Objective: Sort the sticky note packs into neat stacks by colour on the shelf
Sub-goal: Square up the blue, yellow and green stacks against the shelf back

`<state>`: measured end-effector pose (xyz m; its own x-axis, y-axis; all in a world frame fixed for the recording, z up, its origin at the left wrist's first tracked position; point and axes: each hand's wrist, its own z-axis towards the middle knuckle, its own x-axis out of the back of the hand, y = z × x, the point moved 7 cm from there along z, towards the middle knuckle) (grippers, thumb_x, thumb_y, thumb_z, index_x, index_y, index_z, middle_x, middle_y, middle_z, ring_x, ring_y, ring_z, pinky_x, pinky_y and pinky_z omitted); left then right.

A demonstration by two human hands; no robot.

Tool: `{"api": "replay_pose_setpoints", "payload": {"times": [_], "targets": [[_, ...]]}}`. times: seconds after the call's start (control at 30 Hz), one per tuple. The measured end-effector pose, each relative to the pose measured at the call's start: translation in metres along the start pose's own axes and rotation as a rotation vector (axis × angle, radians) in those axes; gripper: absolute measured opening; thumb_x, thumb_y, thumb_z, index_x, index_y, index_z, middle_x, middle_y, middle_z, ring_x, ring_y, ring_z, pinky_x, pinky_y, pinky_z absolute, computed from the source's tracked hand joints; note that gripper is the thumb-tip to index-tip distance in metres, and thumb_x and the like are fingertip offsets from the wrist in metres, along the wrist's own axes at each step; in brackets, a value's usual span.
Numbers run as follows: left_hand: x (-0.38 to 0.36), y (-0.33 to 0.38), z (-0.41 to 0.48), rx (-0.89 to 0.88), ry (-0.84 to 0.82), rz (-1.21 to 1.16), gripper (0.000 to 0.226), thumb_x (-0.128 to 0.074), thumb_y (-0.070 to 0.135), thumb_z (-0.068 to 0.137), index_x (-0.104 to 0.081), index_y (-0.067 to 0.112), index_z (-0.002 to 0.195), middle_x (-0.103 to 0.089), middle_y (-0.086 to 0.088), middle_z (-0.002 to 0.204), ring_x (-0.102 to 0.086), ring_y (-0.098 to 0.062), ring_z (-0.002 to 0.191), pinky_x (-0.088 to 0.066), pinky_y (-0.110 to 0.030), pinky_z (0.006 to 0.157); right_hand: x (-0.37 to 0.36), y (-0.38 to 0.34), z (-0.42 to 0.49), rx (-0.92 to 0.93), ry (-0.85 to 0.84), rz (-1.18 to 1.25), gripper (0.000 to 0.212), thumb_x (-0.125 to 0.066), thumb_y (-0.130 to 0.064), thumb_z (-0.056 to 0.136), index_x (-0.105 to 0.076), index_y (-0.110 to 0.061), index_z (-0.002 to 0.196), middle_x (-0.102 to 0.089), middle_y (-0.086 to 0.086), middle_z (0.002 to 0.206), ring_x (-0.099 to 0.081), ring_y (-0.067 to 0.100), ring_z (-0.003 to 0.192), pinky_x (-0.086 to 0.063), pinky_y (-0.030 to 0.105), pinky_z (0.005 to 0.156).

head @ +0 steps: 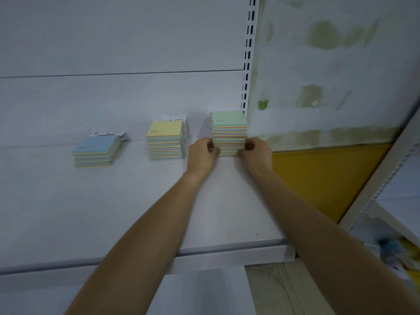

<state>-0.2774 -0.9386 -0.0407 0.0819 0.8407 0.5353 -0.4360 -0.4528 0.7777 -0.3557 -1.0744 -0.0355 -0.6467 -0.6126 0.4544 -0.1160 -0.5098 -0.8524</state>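
As both arms stretch out across the shelf, the left hand (pixel 202 153) curls its fingers against the left side of the tall stack of green-topped square sticky note packs (pixel 229 129). The right hand (pixel 256 153) grips the opposite side, so the stack is squeezed between the two, low down! That stack stands at the far right of the flat white metal shelf (pixel 136 212), right by the white slotted upright (pixel 247 53).

Just left of the left hand, there's a shorter stack of yellow-topped packs (pixel 164 142). Well apart, further left, sits a low stack of blue-topped packs (pixel 95 153), its layers a touch askew.

Off to the right, the stained pale wall (pixel 329 64), with a mustard-yellow panel (pixel 318 178) below it.
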Motion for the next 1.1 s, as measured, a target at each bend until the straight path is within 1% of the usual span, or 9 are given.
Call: {"api": "replay_pose_setpoints", "payload": {"times": [0.1, 0.27, 0.43, 0.63, 0.77, 0.83, 0.9, 1.0, 1.1], "targets": [[0.002, 0.001, 0.000, 0.001, 0.049, -0.024, 0.016, -0.061, 0.013, 0.083, -0.067, 0.001, 0.093, -0.069, -0.018, 0.094, -0.065, -0.028, 0.090, -0.037, -0.022, 0.069, 0.001, -0.001, 0.000, 0.020, 0.027, 0.045, 0.032, -0.050, -0.010, 0.089, -0.058, -0.005, 0.119, -0.064, 0.011, 0.117, -0.058, 0.021, 0.107, -0.032, 0.010, 0.071], [0.003, 0.001, 0.001, 0.025, 0.047, -0.138, 0.031, -0.065, 0.026, 0.075, -0.068, -0.001, 0.089, -0.071, -0.018, 0.089, -0.066, -0.027, 0.085, -0.047, -0.030, 0.075, 0.001, 0.003, 0.003, -0.009, 0.054, 0.148, 0.027, -0.050, -0.009, 0.088, -0.065, -0.006, 0.111, -0.069, 0.009, 0.112, -0.060, 0.013, 0.097, -0.037, 0.014, 0.072], [0.002, -0.002, 0.005, 0.065, 0.057, -0.205, 0.023, -0.065, 0.013, 0.082, -0.069, -0.002, 0.099, -0.072, -0.019, 0.101, -0.068, -0.028, 0.098, -0.048, -0.026, 0.082, 0.000, 0.004, 0.005, 0.000, 0.051, 0.170, 0.024, -0.051, -0.012, 0.087, -0.067, -0.007, 0.104, -0.064, 0.000, 0.090, -0.057, 0.009, 0.086, -0.036, -0.002, 0.050], [0.005, -0.001, 0.003, 0.108, 0.096, -0.233, 0.031, -0.069, 0.011, 0.080, -0.066, -0.005, 0.106, -0.070, -0.019, 0.108, -0.065, -0.023, 0.100, -0.045, -0.010, 0.070, 0.000, 0.010, 0.009, -0.021, 0.061, 0.200, 0.023, -0.050, -0.014, 0.091, -0.068, -0.004, 0.102, -0.063, 0.001, 0.089, -0.055, 0.011, 0.084, -0.035, -0.004, 0.048], [0.006, -0.004, 0.001, 0.149, 0.077, -0.310, 0.027, -0.069, 0.010, 0.079, -0.068, -0.004, 0.102, -0.070, -0.021, 0.106, -0.065, -0.022, 0.095, -0.052, -0.036, 0.092, 0.000, 0.011, 0.009, -0.036, 0.053, 0.213, 0.023, -0.051, -0.016, 0.091, -0.068, -0.005, 0.101, -0.065, 0.001, 0.090, -0.054, 0.010, 0.082, -0.036, 0.000, 0.049], [0.002, -0.005, 0.001, 0.158, 0.013, -0.280, 0.011, -0.073, 0.011, 0.074, -0.066, 0.007, 0.082, -0.068, -0.017, 0.096, -0.064, -0.023, 0.091, -0.053, -0.031, 0.083, -0.001, 0.011, 0.008, -0.044, 0.037, 0.211, 0.021, -0.053, -0.014, 0.089, -0.068, -0.005, 0.101, -0.065, 0.003, 0.090, -0.055, 0.011, 0.083, -0.039, 0.005, 0.054], [-0.002, -0.001, -0.001, 0.123, -0.065, -0.133, 0.025, -0.073, 0.014, 0.068, -0.050, 0.024, 0.067, -0.062, -0.007, 0.083, -0.058, -0.020, 0.079, -0.044, -0.024, 0.068, -0.004, 0.010, 0.007, -0.030, -0.014, 0.158, 0.025, -0.056, -0.007, 0.082, -0.065, -0.004, 0.105, -0.068, 0.010, 0.098, -0.059, 0.015, 0.090, -0.040, 0.018, 0.062], [-0.005, -0.001, 0.000, 0.075, -0.074, -0.015, 0.023, -0.065, 0.002, 0.073, -0.066, 0.004, 0.096, -0.070, -0.017, 0.101, -0.065, -0.028, 0.093, -0.044, -0.024, 0.077, -0.010, 0.004, 0.005, 0.034, -0.067, -0.047, 0.032, -0.053, -0.002, 0.081, -0.059, -0.004, 0.112, -0.065, 0.012, 0.111, -0.059, 0.024, 0.104, -0.029, 0.014, 0.062], [-0.004, -0.002, 0.002, 0.072, -0.048, -0.015, 0.033, -0.064, -0.002, 0.074, -0.062, -0.003, 0.107, -0.069, -0.017, 0.108, -0.065, -0.029, 0.099, -0.043, -0.020, 0.077, -0.010, 0.001, 0.005, 0.058, -0.043, -0.129, 0.028, -0.048, 0.000, 0.083, -0.060, -0.003, 0.108, -0.066, 0.015, 0.108, -0.057, 0.026, 0.094, -0.025, 0.017, 0.058]]}}
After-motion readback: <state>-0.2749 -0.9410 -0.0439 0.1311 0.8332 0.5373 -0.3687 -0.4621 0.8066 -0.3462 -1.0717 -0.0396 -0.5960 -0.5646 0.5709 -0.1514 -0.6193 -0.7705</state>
